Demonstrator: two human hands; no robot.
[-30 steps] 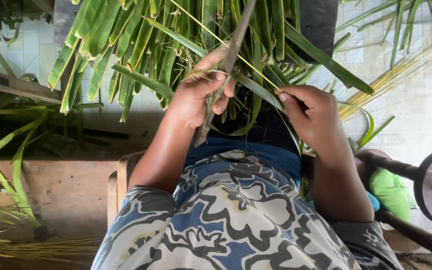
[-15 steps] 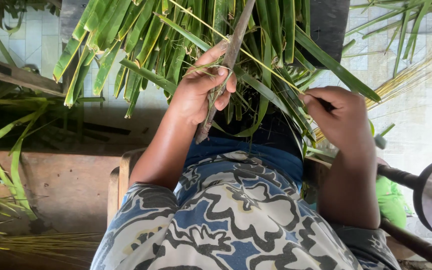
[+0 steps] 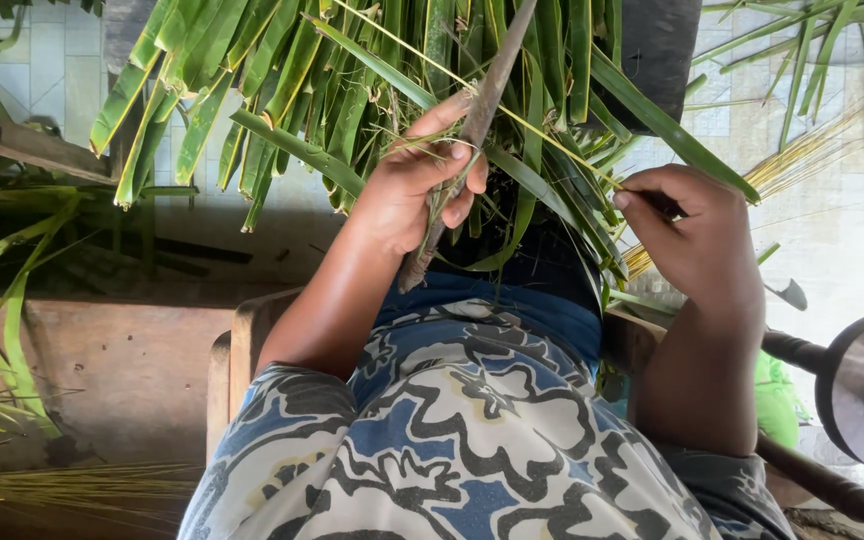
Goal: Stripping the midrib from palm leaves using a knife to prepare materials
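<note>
Left hand [image 3: 414, 190] grips frond stalk [image 3: 462, 150], axis running upward away; right hand [image 3: 697, 235] pinches probably a leaflet [image 3: 562, 215] beside it.

Pale tiled floor [image 3: 832, 230], wooden bench [image 3: 242, 345]

Both forearms are bare. A loose cloth garment [image 3: 472, 440] patterned with blue, white and black flowers covers the lap. No rings or watch show.
</note>
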